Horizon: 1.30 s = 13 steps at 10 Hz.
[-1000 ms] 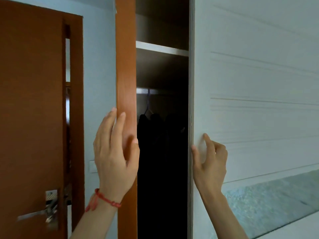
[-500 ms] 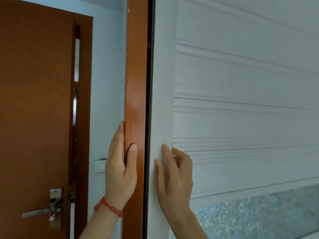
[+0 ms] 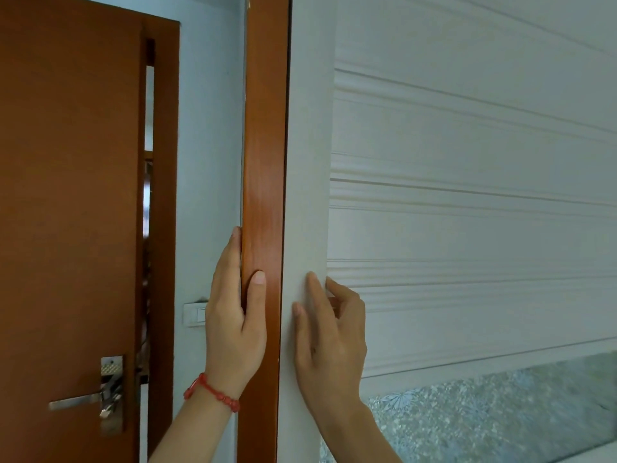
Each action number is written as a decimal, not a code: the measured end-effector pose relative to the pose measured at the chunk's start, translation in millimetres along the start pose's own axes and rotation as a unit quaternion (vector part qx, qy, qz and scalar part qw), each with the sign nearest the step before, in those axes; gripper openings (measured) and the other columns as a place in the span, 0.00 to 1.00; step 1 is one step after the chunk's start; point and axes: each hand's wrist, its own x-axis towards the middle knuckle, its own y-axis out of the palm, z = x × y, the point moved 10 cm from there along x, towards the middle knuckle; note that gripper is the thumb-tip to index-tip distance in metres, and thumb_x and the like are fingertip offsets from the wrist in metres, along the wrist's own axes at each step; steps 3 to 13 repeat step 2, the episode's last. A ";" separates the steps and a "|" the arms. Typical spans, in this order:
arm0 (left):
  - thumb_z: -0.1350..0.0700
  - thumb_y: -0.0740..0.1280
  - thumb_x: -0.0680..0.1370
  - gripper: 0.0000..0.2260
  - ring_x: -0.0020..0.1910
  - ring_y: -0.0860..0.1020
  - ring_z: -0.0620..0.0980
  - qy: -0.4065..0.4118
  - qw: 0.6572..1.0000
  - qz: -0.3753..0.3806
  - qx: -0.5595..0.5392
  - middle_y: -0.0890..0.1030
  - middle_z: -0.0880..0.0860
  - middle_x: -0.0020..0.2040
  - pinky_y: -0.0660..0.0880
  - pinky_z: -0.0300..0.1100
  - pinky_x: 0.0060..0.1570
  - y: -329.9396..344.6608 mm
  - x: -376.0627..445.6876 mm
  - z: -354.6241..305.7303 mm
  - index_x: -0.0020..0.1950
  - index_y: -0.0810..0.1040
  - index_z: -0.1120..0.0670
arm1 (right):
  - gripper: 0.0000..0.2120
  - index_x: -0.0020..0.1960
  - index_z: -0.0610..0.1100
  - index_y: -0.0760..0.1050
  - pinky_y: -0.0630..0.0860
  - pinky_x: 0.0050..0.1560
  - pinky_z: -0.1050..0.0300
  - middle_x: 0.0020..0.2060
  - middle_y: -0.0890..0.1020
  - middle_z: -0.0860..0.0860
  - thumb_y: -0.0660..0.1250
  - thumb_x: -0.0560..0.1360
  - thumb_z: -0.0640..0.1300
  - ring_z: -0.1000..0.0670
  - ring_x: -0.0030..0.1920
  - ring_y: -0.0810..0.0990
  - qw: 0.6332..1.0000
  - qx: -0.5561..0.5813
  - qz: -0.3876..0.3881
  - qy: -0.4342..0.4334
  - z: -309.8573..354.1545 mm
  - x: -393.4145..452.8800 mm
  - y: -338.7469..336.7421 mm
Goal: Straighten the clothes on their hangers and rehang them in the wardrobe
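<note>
At the wardrobe's left edge, the gap that showed dark clothes a second ago has gone: the white door [image 3: 467,195] now meets the brown post [image 3: 263,145], hiding the clothes. Two hands show. The left hand [image 3: 233,315] wraps the post, thumb in front. The right hand [image 3: 329,342] lies flat on the door, fingers loosely together. One room door [image 3: 66,195] stands left.

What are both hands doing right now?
Left hand: closed around the brown wardrobe frame.
Right hand: open, fingers flat against the white sliding door, holding nothing.
</note>
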 end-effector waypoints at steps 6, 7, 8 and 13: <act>0.42 0.62 0.74 0.18 0.65 0.69 0.35 -0.032 0.997 -0.005 -0.070 0.73 0.32 0.61 0.67 0.22 0.59 -20.3 8.2 -1.7 0.64 0.67 0.38 | 0.14 0.60 0.52 0.75 0.74 0.40 0.70 0.50 0.77 0.53 0.61 0.75 0.48 0.60 0.44 0.76 0.987 0.148 0.058 0.007 -12.7 18.8 -12.3; 0.42 0.62 0.74 0.18 0.65 0.69 0.35 -0.032 0.997 -0.005 -0.070 0.73 0.32 0.61 0.67 0.22 0.59 -20.3 8.2 -1.7 0.64 0.67 0.38 | 0.14 0.60 0.52 0.75 0.74 0.40 0.70 0.50 0.77 0.53 0.61 0.75 0.48 0.60 0.44 0.76 0.987 0.148 0.058 0.007 -12.7 18.8 -12.3; 0.42 0.62 0.74 0.18 0.65 0.69 0.35 -0.032 0.997 -0.005 -0.070 0.73 0.32 0.61 0.67 0.22 0.59 -20.3 8.2 -1.7 0.64 0.67 0.38 | 0.14 0.60 0.52 0.75 0.74 0.40 0.70 0.50 0.77 0.53 0.61 0.75 0.48 0.60 0.44 0.76 0.987 0.148 0.058 0.007 -12.7 18.8 -12.3; 0.42 0.62 0.74 0.18 0.65 0.69 0.35 -0.032 0.997 -0.005 -0.070 0.73 0.32 0.61 0.67 0.22 0.59 -20.3 8.2 -1.7 0.64 0.67 0.38 | 0.14 0.60 0.52 0.75 0.74 0.40 0.70 0.50 0.77 0.53 0.61 0.75 0.48 0.60 0.44 0.76 0.987 0.148 0.058 0.007 -12.7 18.8 -12.3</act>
